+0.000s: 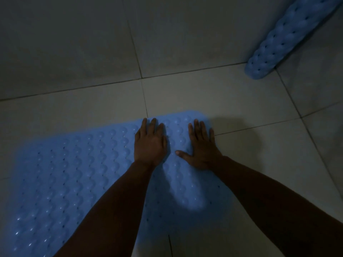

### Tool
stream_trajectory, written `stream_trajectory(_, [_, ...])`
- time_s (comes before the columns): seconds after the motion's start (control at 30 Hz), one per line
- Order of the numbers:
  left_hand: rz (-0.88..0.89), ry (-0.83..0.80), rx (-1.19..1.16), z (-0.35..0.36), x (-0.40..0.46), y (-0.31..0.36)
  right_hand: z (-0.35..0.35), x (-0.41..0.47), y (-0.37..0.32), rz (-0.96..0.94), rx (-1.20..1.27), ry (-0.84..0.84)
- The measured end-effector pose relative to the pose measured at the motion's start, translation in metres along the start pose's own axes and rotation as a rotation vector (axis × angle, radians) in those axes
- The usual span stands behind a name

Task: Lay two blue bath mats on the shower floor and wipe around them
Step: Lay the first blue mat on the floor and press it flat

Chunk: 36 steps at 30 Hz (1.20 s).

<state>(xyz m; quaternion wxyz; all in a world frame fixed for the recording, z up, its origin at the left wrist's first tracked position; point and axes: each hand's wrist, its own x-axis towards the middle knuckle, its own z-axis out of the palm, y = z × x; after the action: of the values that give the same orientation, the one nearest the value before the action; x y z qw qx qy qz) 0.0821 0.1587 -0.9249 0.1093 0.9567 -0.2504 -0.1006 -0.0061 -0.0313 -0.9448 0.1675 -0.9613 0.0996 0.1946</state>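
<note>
While both palms are pressing down near its far right corner, the blue bath mat is lying flat on the tiled shower floor, its bumpy surface catching dim light. The left hand is resting with fingers straight and close together, touching the mat's far edge. The right hand is lying beside it, fingers straight, thumb spread out toward the left hand. Well apart, a second blue mat is leaning rolled up in the far right corner against the wall.
</note>
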Motion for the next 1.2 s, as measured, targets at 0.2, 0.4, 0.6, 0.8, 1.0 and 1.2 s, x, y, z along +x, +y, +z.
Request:
stream_trajectory(0.2, [0.109,-0.005,-0.078,0.002,-0.001,0.031,-0.065,0.024,0.014,0.074,0.298,0.079])
stream_trajectory(0.4, [0.143,-0.110,0.033,0.059,-0.005,0.067,-0.073,0.042,0.018,-0.021,0.380,0.398])
stream_trajectory(0.6, [0.160,0.000,0.066,0.067,-0.011,0.068,-0.051,0.043,0.033,-0.011,0.315,0.487])
stream_trajectory(0.8, [0.160,-0.041,0.012,0.065,-0.011,0.067,-0.033,0.031,0.036,-0.034,0.295,0.594])
stream_trajectory(1.0, [-0.006,-0.294,-0.301,-0.007,0.006,0.062,-0.084,0.023,-0.003,0.071,0.145,0.139])
stream_trajectory(1.2, [-0.074,0.034,-0.177,-0.033,-0.023,-0.010,-0.070,0.018,-0.069,0.029,-0.065,-0.031])
